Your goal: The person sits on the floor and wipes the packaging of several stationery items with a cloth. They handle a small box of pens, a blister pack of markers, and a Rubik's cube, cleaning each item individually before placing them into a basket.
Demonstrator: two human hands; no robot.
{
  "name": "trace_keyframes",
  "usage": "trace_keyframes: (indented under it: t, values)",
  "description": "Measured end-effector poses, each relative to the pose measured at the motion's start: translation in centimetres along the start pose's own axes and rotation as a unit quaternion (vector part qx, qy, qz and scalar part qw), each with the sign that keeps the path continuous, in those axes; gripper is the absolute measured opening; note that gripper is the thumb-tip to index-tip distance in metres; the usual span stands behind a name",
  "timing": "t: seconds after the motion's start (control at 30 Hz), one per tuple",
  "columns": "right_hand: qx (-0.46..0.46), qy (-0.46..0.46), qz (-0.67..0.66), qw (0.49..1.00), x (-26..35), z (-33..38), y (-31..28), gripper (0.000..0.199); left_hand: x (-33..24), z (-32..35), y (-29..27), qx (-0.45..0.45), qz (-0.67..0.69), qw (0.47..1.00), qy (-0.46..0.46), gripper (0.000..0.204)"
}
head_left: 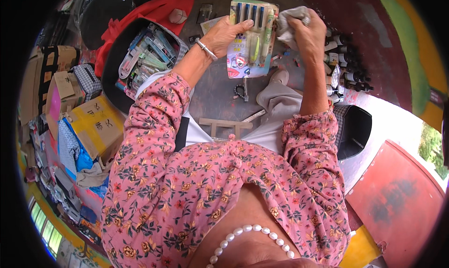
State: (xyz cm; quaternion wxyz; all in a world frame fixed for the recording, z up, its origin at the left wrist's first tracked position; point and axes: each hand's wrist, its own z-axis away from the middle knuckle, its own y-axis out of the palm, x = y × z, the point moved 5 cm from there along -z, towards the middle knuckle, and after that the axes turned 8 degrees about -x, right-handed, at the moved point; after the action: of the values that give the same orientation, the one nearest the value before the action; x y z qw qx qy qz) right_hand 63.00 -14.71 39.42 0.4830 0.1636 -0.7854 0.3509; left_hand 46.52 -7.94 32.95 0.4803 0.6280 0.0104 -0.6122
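I can see a person sitting with both arms stretched out in front. The left hand [227, 36] holds a flat pack of pens [237, 68] by its left edge. The thumb lies on the front, and the other fingers are mostly hidden behind. The pack stands up over the dark floor [210, 92], between the two hands. In it are four pens with dark blue caps [254, 16], a green and white pen [268, 34] and a little green thing [255, 48].

The right hand [309, 38] is closed around a scrunched grey cloth [290, 24]. The cloth is right beside the pack's top right side, but I can't tell if they touch.

On the person's left sits a black bin [111, 81] full of packets [149, 53], with a red cloth [140, 18] next to it. A box with yellow tape [96, 125] is near the bin. On the right are lots of dark bottles [348, 64] and another black bin [358, 132].
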Motion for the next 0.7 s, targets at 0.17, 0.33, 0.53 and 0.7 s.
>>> trace_keyframes:
  t: [0.17, 0.33, 0.53, 0.7]
  values:
    - [0.043, -0.022, 0.069, 0.996, -1.2, 0.4, 1.9, 0.025, 0.1, -0.1, 0.0, -0.022, 0.024, 0.999, 0.025, 0.022]
    - [0.111, -0.016, 0.111, 0.988, -0.6, 2.6, 2.1, 0.026, -0.8, -0.6, -1.3, -0.040, 0.083, 0.994, 0.056, 0.021]
    - [0.203, 0.006, 0.208, 0.957, 0.4, 5.4, 2.0, 0.023, -2.1, -1.1, -2.3, -0.061, 0.123, 0.987, 0.089, 0.020]
    - [0.174, 0.049, 0.198, 0.963, 0.2, 3.2, -0.5, 0.026, -2.0, -0.8, -2.3, -0.052, 0.150, 0.986, 0.058, 0.023]
